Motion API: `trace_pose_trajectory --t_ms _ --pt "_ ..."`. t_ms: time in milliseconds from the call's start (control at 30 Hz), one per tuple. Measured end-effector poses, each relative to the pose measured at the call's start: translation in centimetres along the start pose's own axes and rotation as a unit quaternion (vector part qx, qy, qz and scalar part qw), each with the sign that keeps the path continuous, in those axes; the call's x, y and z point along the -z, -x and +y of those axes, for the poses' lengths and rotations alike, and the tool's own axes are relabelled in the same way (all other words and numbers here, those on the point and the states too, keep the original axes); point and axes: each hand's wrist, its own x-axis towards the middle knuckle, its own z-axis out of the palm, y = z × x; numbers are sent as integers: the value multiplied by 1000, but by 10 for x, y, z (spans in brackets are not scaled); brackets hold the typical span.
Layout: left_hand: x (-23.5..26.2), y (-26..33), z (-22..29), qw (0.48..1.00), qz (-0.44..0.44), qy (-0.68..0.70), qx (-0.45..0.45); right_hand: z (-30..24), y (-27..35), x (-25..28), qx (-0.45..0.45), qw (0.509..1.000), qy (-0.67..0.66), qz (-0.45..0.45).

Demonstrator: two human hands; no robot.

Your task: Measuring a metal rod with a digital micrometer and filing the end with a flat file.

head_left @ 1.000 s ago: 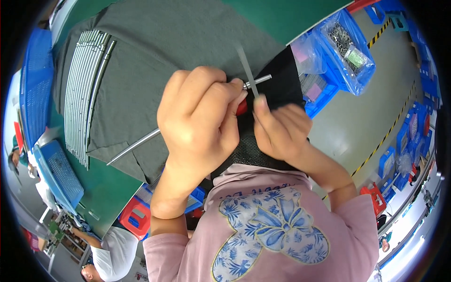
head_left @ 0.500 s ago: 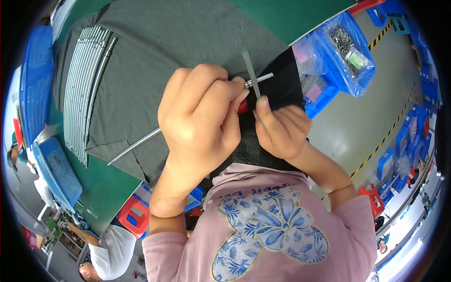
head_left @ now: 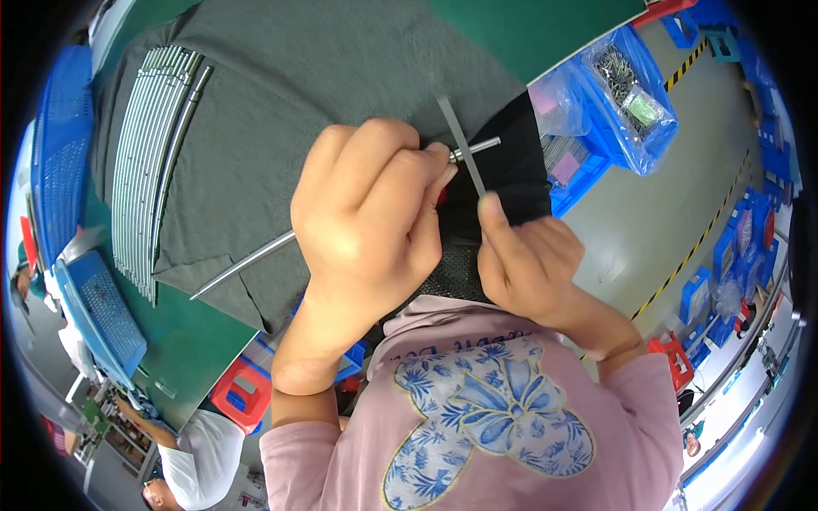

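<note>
We grip a long metal rod (head_left: 256,255) in our curled left hand (head_left: 366,213), its end poking out over the grey cloth (head_left: 324,68), while our right hand (head_left: 528,255) pinches a flat grey strip (head_left: 460,145) crossing it, seemingly to steady both.

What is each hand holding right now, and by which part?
The left hand grips a long metal rod near its right end. The right hand pinches a thin grey strip at its lower end.
</note>
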Motion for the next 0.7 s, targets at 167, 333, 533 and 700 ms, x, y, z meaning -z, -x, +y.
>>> trace_pose_trajectory --t_ms 167,333,533,700 --pt "0 -1 1 1000 2 -16 -10 3 -24 7 8 999 -35 -22" --pt "-1 0 0 1000 5 -10 -5 -5 -5 23 -23 997 -34 -71" --pt "0 1 -1 1000 7 -11 -7 -5 -13 30 -13 995 -22 -99" --pt "0 -1 1 1000 8 -22 -10 -1 -27 22 2 999 -2 -53"
